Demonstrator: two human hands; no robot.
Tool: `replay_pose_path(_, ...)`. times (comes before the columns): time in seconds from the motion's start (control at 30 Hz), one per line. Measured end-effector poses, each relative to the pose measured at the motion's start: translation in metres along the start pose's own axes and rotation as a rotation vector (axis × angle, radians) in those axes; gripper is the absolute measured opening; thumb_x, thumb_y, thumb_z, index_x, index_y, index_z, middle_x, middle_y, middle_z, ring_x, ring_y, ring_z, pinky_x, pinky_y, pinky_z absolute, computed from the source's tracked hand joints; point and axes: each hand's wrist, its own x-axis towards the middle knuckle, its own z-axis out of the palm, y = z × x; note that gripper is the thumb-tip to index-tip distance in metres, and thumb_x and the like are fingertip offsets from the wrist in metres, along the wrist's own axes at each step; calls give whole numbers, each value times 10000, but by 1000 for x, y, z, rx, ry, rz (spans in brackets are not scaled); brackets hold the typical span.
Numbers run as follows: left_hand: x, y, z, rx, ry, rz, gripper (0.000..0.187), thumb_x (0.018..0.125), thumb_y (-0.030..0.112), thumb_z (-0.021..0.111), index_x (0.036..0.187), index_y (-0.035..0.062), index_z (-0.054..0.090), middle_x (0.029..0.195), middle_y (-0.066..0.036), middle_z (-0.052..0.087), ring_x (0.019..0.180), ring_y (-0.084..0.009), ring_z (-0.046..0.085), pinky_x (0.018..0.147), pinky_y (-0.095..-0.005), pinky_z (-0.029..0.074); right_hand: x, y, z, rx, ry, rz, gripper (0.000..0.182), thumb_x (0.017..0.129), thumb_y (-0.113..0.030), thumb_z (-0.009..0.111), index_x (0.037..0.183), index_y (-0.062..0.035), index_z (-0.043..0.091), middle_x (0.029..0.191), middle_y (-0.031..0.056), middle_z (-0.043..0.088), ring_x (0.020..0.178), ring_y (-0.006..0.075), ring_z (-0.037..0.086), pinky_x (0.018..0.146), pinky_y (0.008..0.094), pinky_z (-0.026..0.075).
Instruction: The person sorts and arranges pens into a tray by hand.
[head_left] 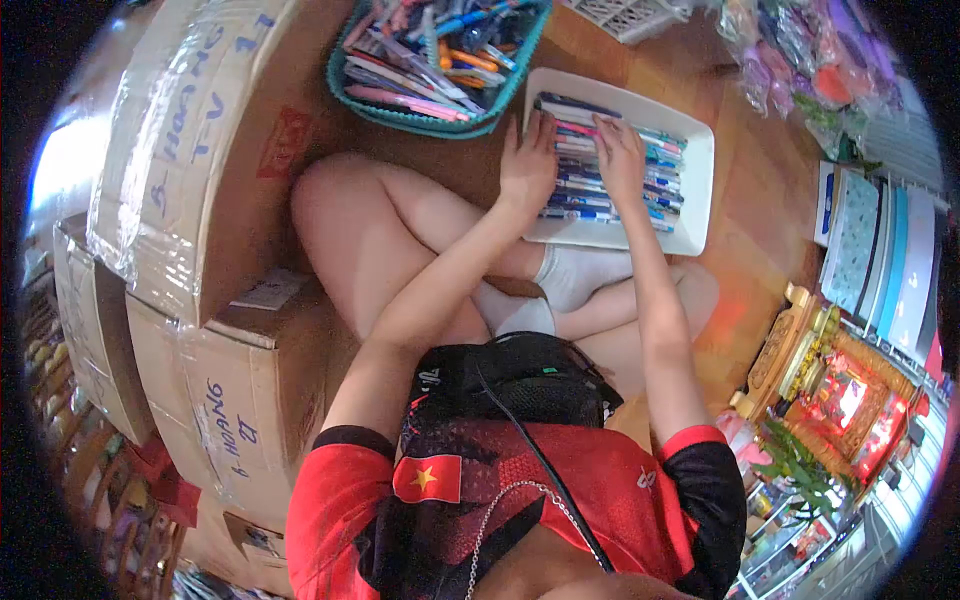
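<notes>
Cardboard boxes [165, 190] with handwriting on them stand stacked along the left side, and just right of them a teal basket [420, 128] holds a jumbled heap of loose pens [400, 78]; next comes the left hand [528, 168], its fingers reaching over the left edge of a white tray [707, 190] on the wooden floor [752, 175], at the ends of the neatly rowed pens [590, 198] lying inside; the right hand [621, 162] rests its bent fingertips on the same rows, near a pink pen [573, 129], though whether either hand grips a pen cannot be told; farther right stands a red-lit wooden cabinet [850, 400]
</notes>
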Motion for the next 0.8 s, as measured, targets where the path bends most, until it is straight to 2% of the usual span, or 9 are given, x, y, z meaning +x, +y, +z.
replay_pose_path(0.07, 0, 0, -8, 6, -5, 7, 469, 858, 248, 471, 1283, 49, 478, 1365, -75, 435, 1306, -228, 325, 1092, -476, 180, 10, -5, -13, 54, 48, 28, 315, 831, -98, 593, 1140, -150, 627, 996, 89, 585, 943, 267, 548, 853, 382, 411)
replay_pose_path(0.17, -1, 5, 0, 14, 64, -14, 448, 852, 209, 456, 1267, 45, 496, 1356, -80, 445, 1297, -243, 344, 1088, -480, 191, 58, -49, -54, 151, 165, 69, 324, 838, -101, 588, 1159, -148, 609, 966, 82, 594, 932, 254, 558, 834, 376, 421)
replay_pose_path(0.27, -2, 0, -12, -106, 127, 22, 413, 835, 170, 454, 1218, 35, 528, 1324, -87, 471, 1292, -245, 354, 1086, -504, 198, 114, -101, -87, 348, 121, -77, 314, 824, -123, 606, 1137, -143, 603, 952, 67, 602, 923, 249, 568, 811, 379, 435)
replay_pose_path(0.37, 0, -2, -16, -226, 147, 55, 391, 824, 154, 484, 1189, 25, 537, 1308, -97, 480, 1291, -252, 355, 1075, -559, 182, 157, -115, -69, 122, -27, -463, 291, 800, -156, 629, 1089, -133, 608, 956, 51, 610, 933, 240, 574, 803, 382, 447)
replay_pose_path(0.47, -1, -2, -16, -327, 107, 41, 385, 823, 146, 480, 1185, 30, 540, 1315, -110, 474, 1295, -260, 352, 1073, -580, 157, 179, -124, -41, -18, -41, -600, 286, 774, -176, 645, 1057, -141, 617, 974, 43, 610, 945, 237, 573, 808, 376, 452)
replay_pose_path(0.53, -3, -3, -18, -382, 42, 27, 380, 826, 132, 444, 1179, 38, 549, 1337, -120, 460, 1310, -259, 342, 1086, -578, 115, 188, -129, -36, -50, -35, -620, 288, 770, -186, 647, 1053, -144, 620, 985, 37, 607, 951, 227, 572, 813, 370, 451)
replay_pose_path(0.73, -1, -2, -22, -472, 76, 35, 288, 809, 124, 474, 1048, 29, 601, 1300, -193, 471, 1287, -347, 357, 1070, -609, 111, 195, -132, -29, -111, -37, -678, 289, 727, -166, 649, 1015, -157, 626, 980, 6, 601, 958, 207, 569, 819, 361, 452)
replay_pose_path(0.8, 0, -1, -21, -421, 79, 36, 299, 798, 157, 542, 1071, 49, 597, 1278, -165, 470, 1258, -326, 373, 1050, -595, 189, 200, -130, -30, -102, -39, -736, 275, 733, -149, 622, 1008, -161, 626, 973, -1, 599, 949, 204, 572, 816, 353, 459)
